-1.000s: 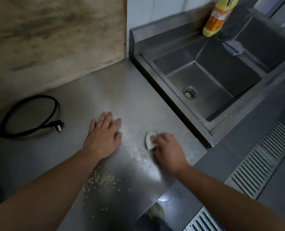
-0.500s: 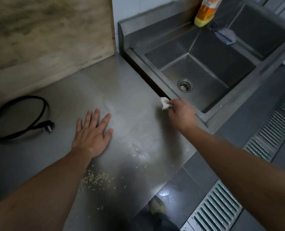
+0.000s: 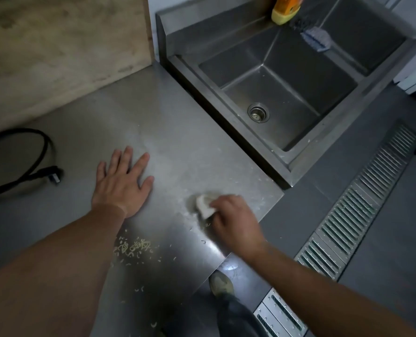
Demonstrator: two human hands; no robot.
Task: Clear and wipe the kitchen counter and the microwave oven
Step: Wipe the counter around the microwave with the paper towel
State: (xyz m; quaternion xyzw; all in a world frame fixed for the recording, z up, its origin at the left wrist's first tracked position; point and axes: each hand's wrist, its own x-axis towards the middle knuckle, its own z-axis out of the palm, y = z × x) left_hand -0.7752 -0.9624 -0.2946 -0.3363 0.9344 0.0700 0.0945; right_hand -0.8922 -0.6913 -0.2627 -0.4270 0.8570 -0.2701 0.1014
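Two hands worked the steel counter (image 3: 177, 132): the left hand (image 3: 123, 182) lay flat with fingers spread at centre frame, while the right hand (image 3: 236, 223) pinched a white wad (image 3: 203, 205) lower right.

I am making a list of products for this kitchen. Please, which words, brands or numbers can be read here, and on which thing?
No text can be read here.
Orange and yellow bottle at the sink's back edge: only its lower part is in view, and its label is too blurred to read.
Counter, sink, black cable plug, white cloth: no markings visible.
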